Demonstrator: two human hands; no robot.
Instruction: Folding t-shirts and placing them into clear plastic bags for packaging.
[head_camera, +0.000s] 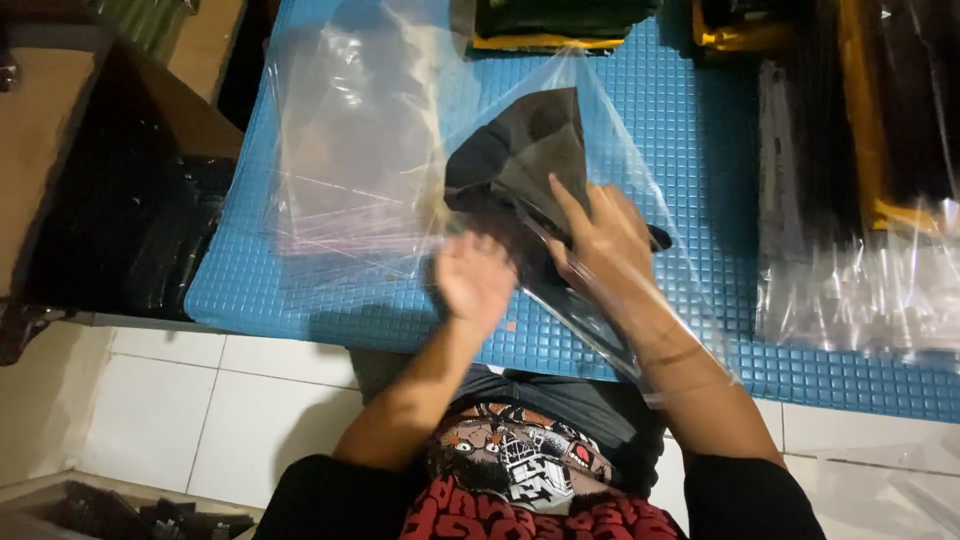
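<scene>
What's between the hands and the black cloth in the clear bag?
For the right hand, nothing visible: it is inside the clear plastic bag, fingers on the black cloth. The left hand is blurred at the bag's mouth; whether the film lies between it and the cloth cannot be told.

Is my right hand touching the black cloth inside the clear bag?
Touching. The head view shows the right hand inside the clear plastic bag, its fingers lying on the black cloth.
</scene>
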